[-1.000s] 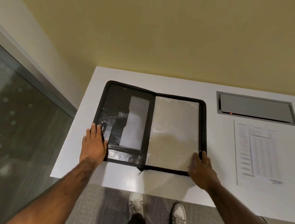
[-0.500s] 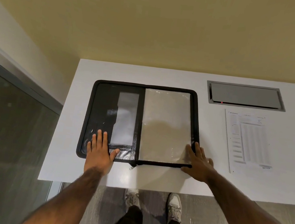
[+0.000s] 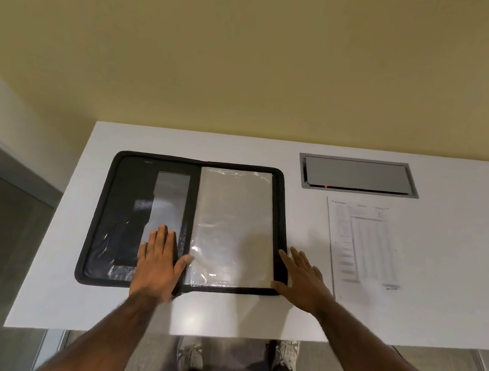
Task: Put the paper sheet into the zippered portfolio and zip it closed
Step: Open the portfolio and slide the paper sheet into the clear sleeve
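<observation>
Two flat halves of the zippered portfolio [image 3: 189, 224] lie open at centre frame on the white surface [image 3: 220, 321]. The paper sheet [image 3: 363, 246] sits apart, right of centre. Both grips are open: left hand [image 3: 159, 262] pressing the spine, right hand [image 3: 302, 277] empty at the edge. Dragging the sheet could crease it, or it could snag the clear sleeve

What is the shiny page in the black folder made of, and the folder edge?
The shiny page looks like clear plastic film: it wrinkles and glares under the light. The black folder has a padded edge, probably fabric or fake leather, dull and soft-looking.
</observation>
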The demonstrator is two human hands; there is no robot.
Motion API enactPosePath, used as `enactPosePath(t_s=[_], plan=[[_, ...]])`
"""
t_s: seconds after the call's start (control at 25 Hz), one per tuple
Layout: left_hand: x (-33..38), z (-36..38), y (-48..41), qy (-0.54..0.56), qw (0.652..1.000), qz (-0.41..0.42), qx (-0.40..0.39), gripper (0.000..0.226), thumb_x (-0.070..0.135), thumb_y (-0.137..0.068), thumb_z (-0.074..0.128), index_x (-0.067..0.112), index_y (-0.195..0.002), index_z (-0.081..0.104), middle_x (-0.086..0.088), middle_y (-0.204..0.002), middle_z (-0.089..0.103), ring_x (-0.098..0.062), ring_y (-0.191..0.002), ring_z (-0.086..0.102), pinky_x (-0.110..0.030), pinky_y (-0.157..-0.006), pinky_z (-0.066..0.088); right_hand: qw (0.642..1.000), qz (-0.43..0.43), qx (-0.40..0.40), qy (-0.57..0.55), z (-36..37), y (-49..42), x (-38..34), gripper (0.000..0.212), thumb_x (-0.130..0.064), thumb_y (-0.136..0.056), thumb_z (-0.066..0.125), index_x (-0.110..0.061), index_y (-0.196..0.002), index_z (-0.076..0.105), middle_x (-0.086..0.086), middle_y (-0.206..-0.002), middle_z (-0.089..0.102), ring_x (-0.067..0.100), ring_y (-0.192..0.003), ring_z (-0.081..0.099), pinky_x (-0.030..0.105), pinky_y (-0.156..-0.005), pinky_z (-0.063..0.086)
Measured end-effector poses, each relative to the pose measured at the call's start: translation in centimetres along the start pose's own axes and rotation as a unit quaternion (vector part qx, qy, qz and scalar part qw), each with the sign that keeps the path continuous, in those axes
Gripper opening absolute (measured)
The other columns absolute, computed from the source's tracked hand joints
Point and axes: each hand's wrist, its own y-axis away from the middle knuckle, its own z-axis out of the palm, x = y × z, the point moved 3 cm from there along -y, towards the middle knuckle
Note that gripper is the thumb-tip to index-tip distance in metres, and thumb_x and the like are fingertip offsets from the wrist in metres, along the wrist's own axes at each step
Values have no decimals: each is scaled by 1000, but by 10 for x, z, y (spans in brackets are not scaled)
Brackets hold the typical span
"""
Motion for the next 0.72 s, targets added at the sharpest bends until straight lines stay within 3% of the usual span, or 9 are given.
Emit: enactPosePath(t_s=[0.16,0.28,0.44,0.52,0.72], plan=[[66,0,-7,-8,1000,1,12,92,75,-90,7,19,-162,-8,-2,-168,-24,-24,-155,-20,-41,-124,-12,999,-30,32,7,-31,-2,48,77,-64,-94,43,-32,-158,15,-2,-169,-3,22,-155,-5,53,-123,9],[132,11,-8,-55,998,22,10,80,62,-101,19,20,-161,-15,-5,-166,-29,-26,-154,-23,-45,-126,-11,999,-30,41,13,-57,0,102,68,-61,-95,44,-28,-154,31,-1,-169,3,19,-155,-2,51,-124,9],[224,30,-14,-75,995,70,11,74,42,-105,38,19,-164,0,-9,-170,-16,-31,-157,-15,-49,-127,-3,997,-26,62,22,-97,-3,168,61,-49,-97,49,-23,-151,39,1,-168,11,19,-155,6,47,-123,16],[270,44,-18,-79,992,99,-13,76,48,-104,41,21,-164,3,-6,-170,-15,-30,-157,-15,-48,-127,-4,997,-13,73,26,-116,-4,197,60,-44,-98,49,-20,-152,37,3,-168,13,21,-155,8,46,-123,17],[356,89,-20,-110,970,180,-116,102,67,-93,50,24,-162,-11,-2,-167,-25,-27,-154,-25,-51,-125,-13,995,8,97,17,-150,-21,242,63,-38,-98,53,-16,-154,34,4,-166,20,22,-153,17,41,-122,22]])
